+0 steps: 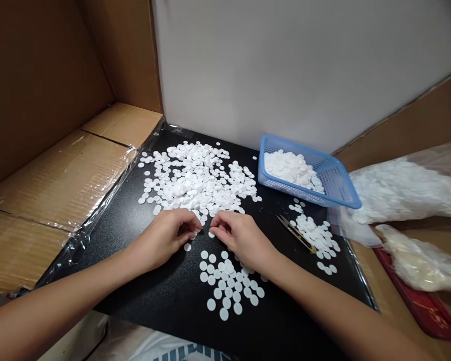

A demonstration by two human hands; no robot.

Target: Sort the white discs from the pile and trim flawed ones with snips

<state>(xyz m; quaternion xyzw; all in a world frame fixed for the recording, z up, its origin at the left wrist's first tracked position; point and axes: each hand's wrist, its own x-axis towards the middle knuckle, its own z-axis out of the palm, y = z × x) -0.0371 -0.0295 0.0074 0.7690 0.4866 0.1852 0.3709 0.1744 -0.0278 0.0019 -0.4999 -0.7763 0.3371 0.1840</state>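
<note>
My left hand (171, 231) is low over the black tabletop, its thumb and forefinger curled together at a small white disc (194, 236). Facing it across a narrow gap, my right hand (242, 234) pinches another white disc (211, 234) at its fingertips. Just beyond both hands spreads a large heap of round white discs (195, 185), thickest in the middle. Nearer to me, a smaller group of the same discs (228, 283) lies mostly in one layer, partly hidden by my right hand. One loose disc (187, 247) rests below my left fingers.
A blue basket (346, 195) holding more discs stands at the back right. Small thread snips (296, 234) lie beside a third disc pile (319, 238). Filled plastic bags (409, 190) and a red tray (421, 301) are at the right. Cardboard (60, 175) borders the table's left side.
</note>
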